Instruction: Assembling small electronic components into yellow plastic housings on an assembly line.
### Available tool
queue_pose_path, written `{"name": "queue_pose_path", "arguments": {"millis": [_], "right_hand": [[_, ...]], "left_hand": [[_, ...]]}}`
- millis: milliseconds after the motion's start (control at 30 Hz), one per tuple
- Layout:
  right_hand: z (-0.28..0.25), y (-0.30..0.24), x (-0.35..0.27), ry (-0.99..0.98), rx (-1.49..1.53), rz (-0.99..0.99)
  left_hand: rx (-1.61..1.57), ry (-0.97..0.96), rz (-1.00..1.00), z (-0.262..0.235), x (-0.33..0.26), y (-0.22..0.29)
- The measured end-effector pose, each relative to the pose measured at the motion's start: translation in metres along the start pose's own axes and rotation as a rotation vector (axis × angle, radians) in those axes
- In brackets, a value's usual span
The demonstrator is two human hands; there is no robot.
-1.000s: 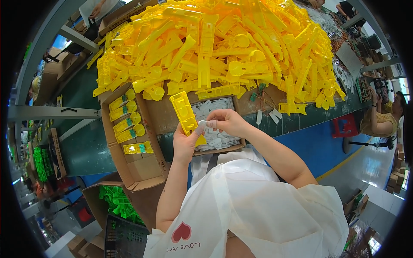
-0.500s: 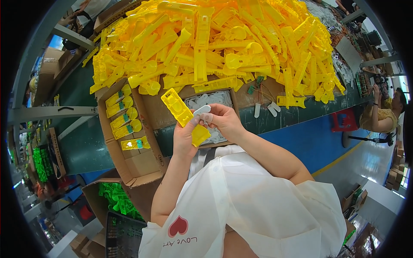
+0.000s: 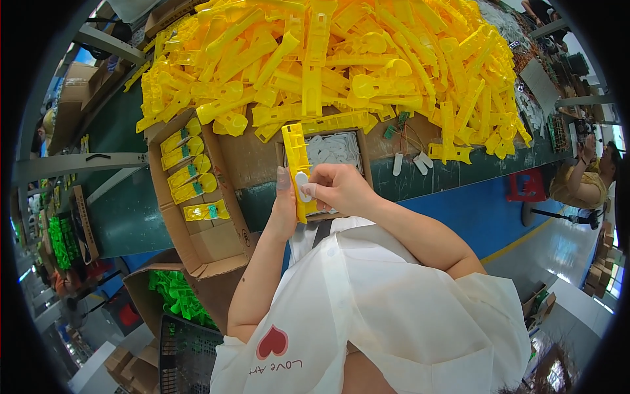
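Note:
My left hand (image 3: 284,207) is closed around a long yellow plastic housing (image 3: 295,148), which stands nearly upright with its ribbed hollow side turned partly to the right. Against that side my right hand (image 3: 338,187) pinches a small white oval plastic piece (image 3: 302,186); its fingertips touch the housing. Whether the white piece is seated in the housing I cannot tell. Just behind my hands, a cardboard tray of similar white pieces (image 3: 335,148) lies on the table, partly hidden by my right hand and the housing.
A large heap of yellow housings (image 3: 315,59) covers the far table. At the left, an open carton (image 3: 220,246) holds several yellow housings with green circuit boards. Wired boards with white pieces (image 3: 420,161) lie right of the tray. Green parts (image 3: 180,299) fill a box at lower left.
The yellow housing has turned from a leftward slant to nearly upright. My right hand has brought the white piece down from above it onto its side.

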State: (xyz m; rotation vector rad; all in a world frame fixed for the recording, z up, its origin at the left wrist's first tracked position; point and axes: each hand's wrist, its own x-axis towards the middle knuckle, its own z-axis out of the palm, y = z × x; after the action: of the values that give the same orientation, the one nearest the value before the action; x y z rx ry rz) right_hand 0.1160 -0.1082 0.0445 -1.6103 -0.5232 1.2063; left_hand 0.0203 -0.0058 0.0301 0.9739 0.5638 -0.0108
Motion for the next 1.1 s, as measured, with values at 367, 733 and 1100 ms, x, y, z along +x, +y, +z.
{"name": "queue_pose_path", "arguments": {"millis": [367,733,1100], "right_hand": [[-0.018,0.029,0.012,-0.105,0.225,0.117],[-0.160,0.108,0.025,0.673,-0.774,-0.120],[-0.095,-0.001,0.004,0.070,0.411,-0.554]], "left_hand": [[0.355,0.070,0.241,-0.004,0.016,-0.026],[0.334,0.178,0.335,-0.020,0.013,-0.017],[0.287,0.164,0.558,0.017,0.004,0.026]]}}
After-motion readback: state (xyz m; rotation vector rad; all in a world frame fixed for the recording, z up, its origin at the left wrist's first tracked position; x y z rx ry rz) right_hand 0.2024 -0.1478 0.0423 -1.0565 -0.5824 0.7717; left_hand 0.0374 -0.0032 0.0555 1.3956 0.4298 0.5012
